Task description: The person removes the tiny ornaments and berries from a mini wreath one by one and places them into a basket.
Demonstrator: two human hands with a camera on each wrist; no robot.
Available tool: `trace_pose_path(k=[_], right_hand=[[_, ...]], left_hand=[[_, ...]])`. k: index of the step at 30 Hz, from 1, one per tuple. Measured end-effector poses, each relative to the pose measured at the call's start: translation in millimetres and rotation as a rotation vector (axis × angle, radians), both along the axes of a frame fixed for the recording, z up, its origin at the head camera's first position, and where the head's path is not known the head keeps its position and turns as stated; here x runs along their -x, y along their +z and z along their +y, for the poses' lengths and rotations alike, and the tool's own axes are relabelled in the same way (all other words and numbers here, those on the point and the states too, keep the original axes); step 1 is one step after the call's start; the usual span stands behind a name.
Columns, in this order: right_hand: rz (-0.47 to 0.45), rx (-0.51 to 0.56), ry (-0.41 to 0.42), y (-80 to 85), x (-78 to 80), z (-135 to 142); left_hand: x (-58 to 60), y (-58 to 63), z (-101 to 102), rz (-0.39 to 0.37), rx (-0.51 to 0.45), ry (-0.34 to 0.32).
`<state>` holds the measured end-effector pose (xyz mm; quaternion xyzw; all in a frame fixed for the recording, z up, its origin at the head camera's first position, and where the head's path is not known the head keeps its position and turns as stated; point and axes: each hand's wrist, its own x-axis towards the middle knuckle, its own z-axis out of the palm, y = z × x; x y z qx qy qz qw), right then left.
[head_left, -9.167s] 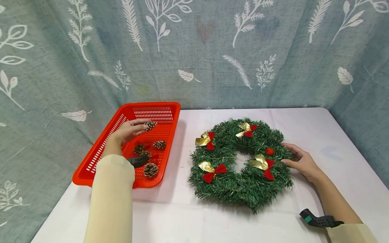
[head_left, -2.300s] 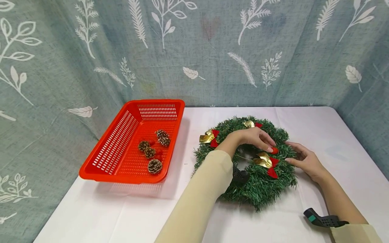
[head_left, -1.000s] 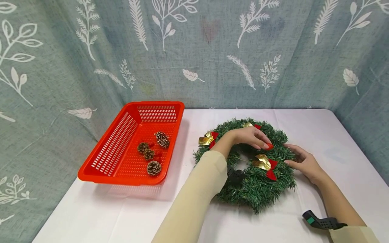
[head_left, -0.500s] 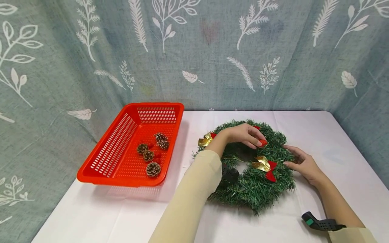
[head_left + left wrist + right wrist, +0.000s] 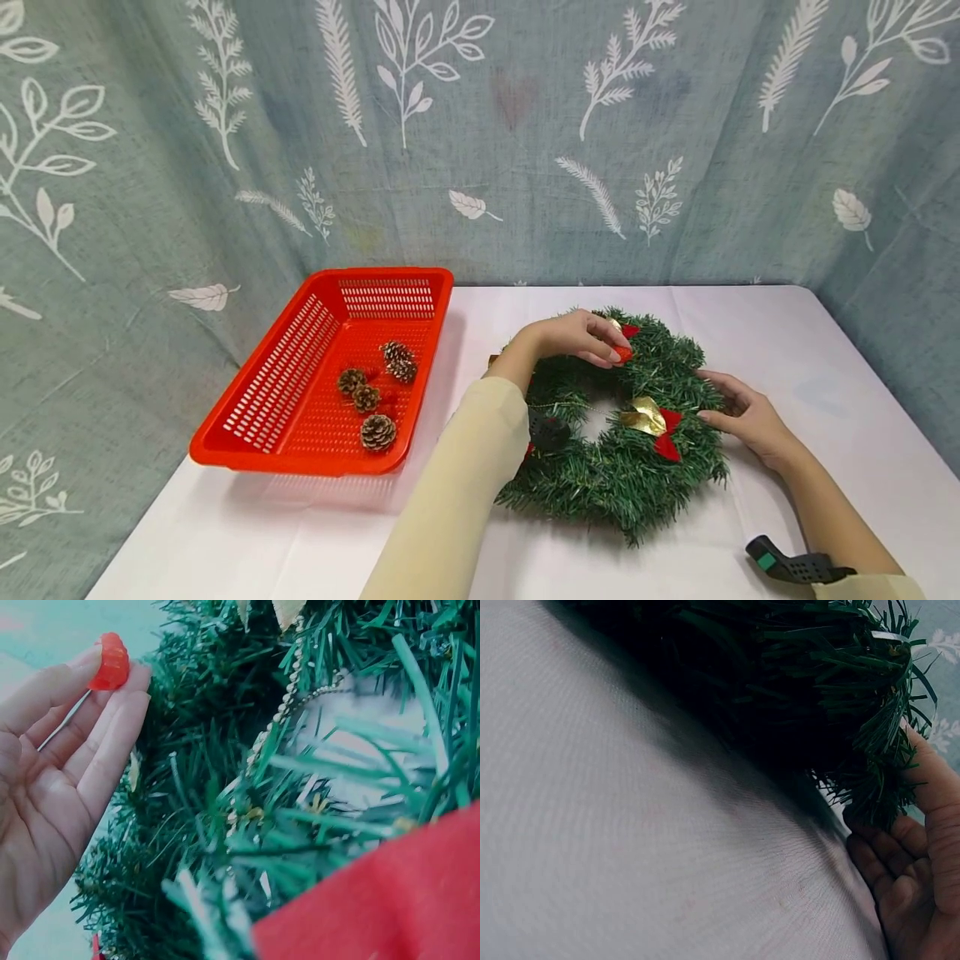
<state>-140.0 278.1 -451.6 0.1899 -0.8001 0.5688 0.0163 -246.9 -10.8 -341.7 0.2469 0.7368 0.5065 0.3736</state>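
My left hand pinches a small red ball ornament between thumb and fingers, above the upper middle of a green wreath. The left wrist view shows the ornament's bumpy red surface at the fingertips, held apart from the greenery. On the wreath's right rim my right hand holds the edge, thumb above and fingers beneath, as the right wrist view shows. A gold-and-red bow sits on the wreath's right part. Other bows are partly hidden behind my left arm.
A red plastic basket stands left of the wreath on the white-covered table. Several pinecones and red pieces lie inside it. A patterned grey-green curtain hangs behind.
The pinecone held earlier now lies in the basket. My left hand has lifted the red ornament off the wreath's right side and carried it left. The right hand keeps its hold.
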Motion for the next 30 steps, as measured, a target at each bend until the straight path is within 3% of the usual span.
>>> trace_pose_path(k=[14,30], right_hand=[[0.011,0.001,0.007,-1.1,1.6,2],[-0.021,0.010,0.000,0.2,1.8,1]], left_hand=[[5.6,16.8,-20,-0.016,-0.004,0.070],[15.7,26.6,-67,-0.030,-0.016,0.165]])
